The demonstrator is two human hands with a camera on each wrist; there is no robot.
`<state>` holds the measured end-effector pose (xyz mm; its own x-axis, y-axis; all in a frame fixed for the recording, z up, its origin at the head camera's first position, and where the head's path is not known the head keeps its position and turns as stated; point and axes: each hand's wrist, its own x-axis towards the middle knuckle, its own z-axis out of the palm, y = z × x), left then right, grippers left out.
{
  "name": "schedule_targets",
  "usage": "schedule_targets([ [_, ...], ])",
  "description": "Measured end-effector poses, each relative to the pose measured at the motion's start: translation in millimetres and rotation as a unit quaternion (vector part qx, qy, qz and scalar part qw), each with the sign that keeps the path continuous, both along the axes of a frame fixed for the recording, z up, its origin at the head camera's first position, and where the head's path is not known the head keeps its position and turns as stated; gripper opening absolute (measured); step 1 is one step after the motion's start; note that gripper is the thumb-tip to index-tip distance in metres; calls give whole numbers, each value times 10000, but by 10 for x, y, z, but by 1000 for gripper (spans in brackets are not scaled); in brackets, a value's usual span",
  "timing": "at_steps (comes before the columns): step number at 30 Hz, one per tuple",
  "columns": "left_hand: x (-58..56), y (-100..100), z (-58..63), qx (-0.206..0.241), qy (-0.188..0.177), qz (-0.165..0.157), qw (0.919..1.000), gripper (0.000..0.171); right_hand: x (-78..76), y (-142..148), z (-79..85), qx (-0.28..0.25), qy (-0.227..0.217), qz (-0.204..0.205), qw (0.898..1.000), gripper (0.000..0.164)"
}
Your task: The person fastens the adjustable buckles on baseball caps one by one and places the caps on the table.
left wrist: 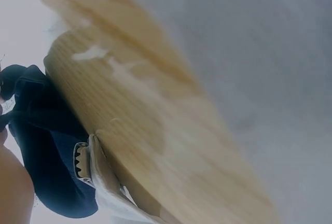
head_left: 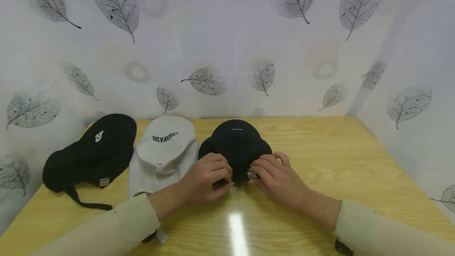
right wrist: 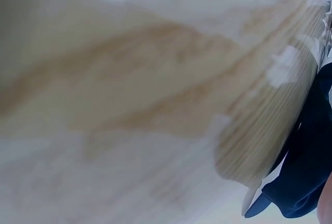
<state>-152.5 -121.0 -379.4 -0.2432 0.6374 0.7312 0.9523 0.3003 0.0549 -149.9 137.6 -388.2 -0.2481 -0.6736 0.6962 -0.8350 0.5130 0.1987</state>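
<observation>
A dark cap (head_left: 236, 139) with a short white line on its crown lies on the table in the middle of the head view. My left hand (head_left: 207, 177) pinches its near left edge between curled fingers and thumb. At the near right edge, my right hand (head_left: 279, 179) grips the fabric next to a small pale tag (head_left: 251, 175). Dark cloth (left wrist: 49, 136) of the cap shows at the left of the left wrist view. In the right wrist view, dark fabric (right wrist: 303, 167) appears at the right edge. My fingertips are partly hidden.
A light grey cap (head_left: 165, 139) lettered COLORADO lies left of the dark one. Farther left is a black cap (head_left: 96, 153) with a white letter and a trailing strap (head_left: 87, 203). The wooden table (head_left: 330, 153) meets a leaf-patterned curtain (head_left: 227, 42) behind.
</observation>
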Motion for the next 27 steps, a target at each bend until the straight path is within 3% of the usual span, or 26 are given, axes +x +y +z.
schedule_targets([
  [20, 9, 43, 1, -83, 159, 21, 9998, 20, 14, -7, 19, -189, -6, 250, 9995, 31],
  [24, 8, 51, 8, -86, 179, 18, 9998, 21, 8, 1, 28, -39, -208, 507, 9985, 23],
  [27, 9, 58, 10, -104, 214, 12, 9997, 21, 12, 16, 32, 131, -500, 714, 9961, 27],
])
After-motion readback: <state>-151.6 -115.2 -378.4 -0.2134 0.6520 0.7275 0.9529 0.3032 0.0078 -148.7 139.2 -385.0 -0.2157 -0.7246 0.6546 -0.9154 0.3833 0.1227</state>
